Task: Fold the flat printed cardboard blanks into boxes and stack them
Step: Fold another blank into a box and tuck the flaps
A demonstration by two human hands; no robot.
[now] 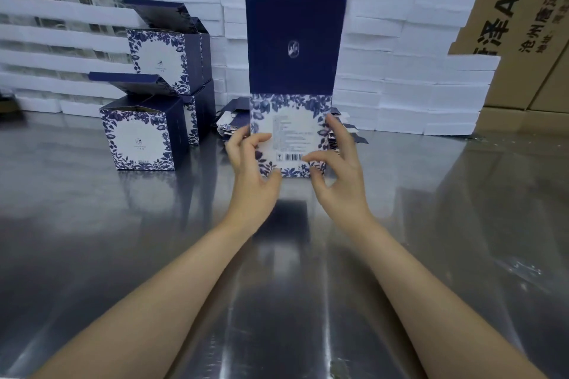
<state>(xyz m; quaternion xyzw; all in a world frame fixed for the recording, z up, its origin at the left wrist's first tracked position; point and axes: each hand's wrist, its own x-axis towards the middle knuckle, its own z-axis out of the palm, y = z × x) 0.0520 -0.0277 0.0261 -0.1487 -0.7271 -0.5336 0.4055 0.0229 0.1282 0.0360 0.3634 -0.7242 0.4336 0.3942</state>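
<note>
A blue-and-white floral cardboard box stands upright at the middle of the metal table, its dark blue lid flap raised straight up. My left hand grips its lower left edge, thumb at the bottom corner. My right hand holds the lower right edge, thumb across the barcode panel and fingers up the right side. Behind the box lies a pile of flat printed blanks, partly hidden. At the left stand folded boxes with open lids: one in front and a stack of two behind.
White foam blocks are stacked in a wall along the back of the table. Brown shipping cartons stand behind and to the right. More foam layers fill the far left.
</note>
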